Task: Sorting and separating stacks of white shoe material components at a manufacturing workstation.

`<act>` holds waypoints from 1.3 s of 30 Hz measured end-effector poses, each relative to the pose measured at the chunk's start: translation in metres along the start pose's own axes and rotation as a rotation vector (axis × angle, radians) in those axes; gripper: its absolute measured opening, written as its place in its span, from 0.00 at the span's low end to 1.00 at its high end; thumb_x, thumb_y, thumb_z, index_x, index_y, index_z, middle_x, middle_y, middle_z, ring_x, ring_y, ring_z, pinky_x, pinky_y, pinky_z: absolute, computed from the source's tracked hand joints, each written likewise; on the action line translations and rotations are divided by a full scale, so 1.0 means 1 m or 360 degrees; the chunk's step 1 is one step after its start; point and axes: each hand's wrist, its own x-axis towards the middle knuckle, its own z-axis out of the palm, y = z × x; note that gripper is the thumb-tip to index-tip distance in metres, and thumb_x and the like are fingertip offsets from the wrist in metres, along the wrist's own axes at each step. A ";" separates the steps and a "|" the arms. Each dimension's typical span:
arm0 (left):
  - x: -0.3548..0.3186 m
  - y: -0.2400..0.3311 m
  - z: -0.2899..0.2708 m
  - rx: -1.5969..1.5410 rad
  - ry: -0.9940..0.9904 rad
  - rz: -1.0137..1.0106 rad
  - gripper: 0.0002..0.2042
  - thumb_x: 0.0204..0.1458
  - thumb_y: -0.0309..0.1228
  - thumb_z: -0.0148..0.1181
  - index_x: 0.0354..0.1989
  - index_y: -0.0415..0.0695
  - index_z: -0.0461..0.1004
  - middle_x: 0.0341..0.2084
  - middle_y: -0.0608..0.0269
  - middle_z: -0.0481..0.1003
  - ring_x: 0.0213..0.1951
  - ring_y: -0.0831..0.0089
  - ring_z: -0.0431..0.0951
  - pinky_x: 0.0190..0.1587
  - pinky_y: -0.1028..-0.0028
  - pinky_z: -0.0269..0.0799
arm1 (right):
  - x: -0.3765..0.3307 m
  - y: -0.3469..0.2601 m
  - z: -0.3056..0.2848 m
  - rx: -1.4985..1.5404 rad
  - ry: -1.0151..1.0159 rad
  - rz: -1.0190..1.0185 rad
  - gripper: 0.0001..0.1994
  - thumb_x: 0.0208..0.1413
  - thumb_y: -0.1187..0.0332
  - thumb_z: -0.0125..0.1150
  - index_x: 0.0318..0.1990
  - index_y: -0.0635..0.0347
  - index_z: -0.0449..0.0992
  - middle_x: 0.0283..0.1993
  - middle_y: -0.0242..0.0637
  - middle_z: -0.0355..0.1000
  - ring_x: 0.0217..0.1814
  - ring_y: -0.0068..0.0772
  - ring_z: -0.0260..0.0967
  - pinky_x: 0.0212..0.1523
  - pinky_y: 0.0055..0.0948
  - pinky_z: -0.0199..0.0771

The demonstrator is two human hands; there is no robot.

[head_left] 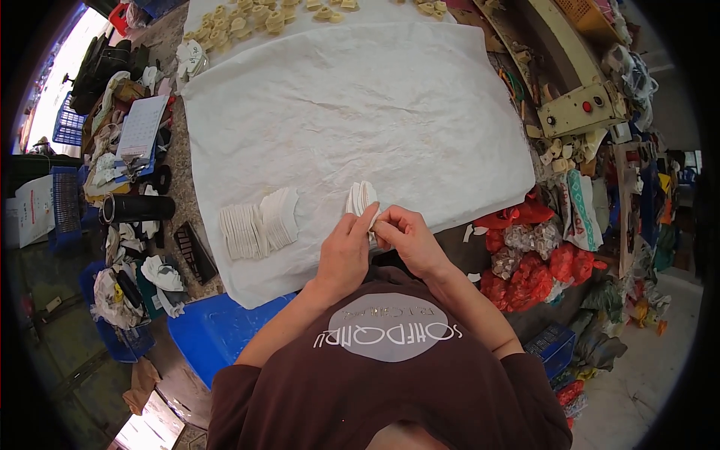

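Note:
Near the front edge of the white cloth (360, 112), my two hands meet in front of my body. My left hand (346, 246) is closed around a small stack of thin white cut pieces (361, 196), whose rounded ends fan out above the fingers. Thumb and fingers of my right hand (407, 238) pinch together at the stack's near edge; the exact bit they grip is partly hidden. To the left lies a row of overlapping white cut pieces (259, 223), spread in two fanned groups on the cloth.
Many cream-coloured small shaped pieces (247, 19) lie along the far edge. At left are a clipboard (141, 124), a black cylinder (139, 208) and a blue stool (217, 330). A machine with buttons (581, 109) stands far right, above red plastic bags (529, 274).

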 end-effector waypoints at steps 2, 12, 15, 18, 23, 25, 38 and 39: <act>0.001 -0.002 -0.002 -0.0254 -0.0113 -0.0099 0.21 0.48 0.20 0.46 0.55 0.39 0.63 0.30 0.54 0.68 0.31 0.59 0.70 0.34 0.66 0.67 | -0.001 0.004 -0.001 0.0107 -0.0020 -0.0064 0.07 0.55 0.70 0.52 0.28 0.63 0.68 0.23 0.27 0.65 0.26 0.15 0.58 0.27 0.17 0.59; 0.004 -0.004 0.004 -0.1349 -0.0122 -0.0897 0.17 0.57 0.31 0.39 0.46 0.36 0.71 0.22 0.66 0.71 0.22 0.81 0.66 0.25 0.81 0.62 | -0.003 0.007 0.009 -0.0206 0.0043 -0.0206 0.04 0.54 0.73 0.51 0.29 0.63 0.67 0.26 0.27 0.65 0.28 0.14 0.57 0.30 0.18 0.62; 0.006 -0.005 0.006 -0.1620 -0.0043 -0.1112 0.14 0.56 0.33 0.40 0.36 0.36 0.72 0.19 0.66 0.69 0.20 0.80 0.66 0.23 0.79 0.61 | -0.005 0.006 0.011 -0.0539 0.0060 -0.0431 0.03 0.52 0.75 0.50 0.29 0.65 0.67 0.25 0.35 0.65 0.30 0.24 0.66 0.30 0.25 0.66; 0.004 -0.012 0.007 -0.1768 -0.0015 -0.1188 0.14 0.56 0.33 0.41 0.32 0.36 0.72 0.21 0.63 0.70 0.22 0.77 0.68 0.24 0.77 0.63 | -0.003 0.015 0.007 -0.0907 0.0093 -0.0625 0.01 0.49 0.77 0.52 0.29 0.64 0.67 0.27 0.38 0.62 0.37 0.34 0.66 0.35 0.28 0.67; 0.007 -0.013 0.007 -0.1877 0.0084 -0.1270 0.14 0.57 0.32 0.39 0.37 0.35 0.71 0.31 0.59 0.73 0.31 0.74 0.72 0.33 0.74 0.68 | 0.000 0.024 0.013 -0.0941 0.0155 -0.0988 0.05 0.44 0.78 0.55 0.30 0.62 0.67 0.32 0.38 0.63 0.42 0.41 0.60 0.41 0.33 0.63; 0.009 -0.012 0.005 -0.1897 0.0074 -0.1272 0.14 0.57 0.32 0.39 0.40 0.35 0.70 0.34 0.58 0.72 0.34 0.74 0.72 0.37 0.73 0.68 | -0.002 0.023 0.016 -0.0917 0.0155 -0.0993 0.04 0.46 0.78 0.54 0.29 0.61 0.67 0.31 0.35 0.64 0.40 0.38 0.60 0.45 0.34 0.61; 0.027 -0.046 0.002 -0.2603 0.0553 -0.1135 0.15 0.58 0.32 0.38 0.49 0.36 0.59 0.24 0.63 0.66 0.26 0.72 0.65 0.31 0.72 0.66 | -0.023 0.032 -0.030 -0.1662 0.0030 -0.0785 0.03 0.40 0.71 0.53 0.24 0.54 0.66 0.24 0.30 0.63 0.33 0.32 0.60 0.43 0.36 0.48; 0.027 -0.049 0.002 -0.2603 0.0557 -0.1132 0.15 0.58 0.32 0.38 0.49 0.36 0.59 0.24 0.63 0.66 0.26 0.72 0.65 0.31 0.72 0.66 | -0.026 0.046 -0.046 -0.1644 0.0078 -0.0720 0.03 0.40 0.71 0.53 0.23 0.54 0.66 0.23 0.31 0.63 0.33 0.33 0.61 0.43 0.37 0.49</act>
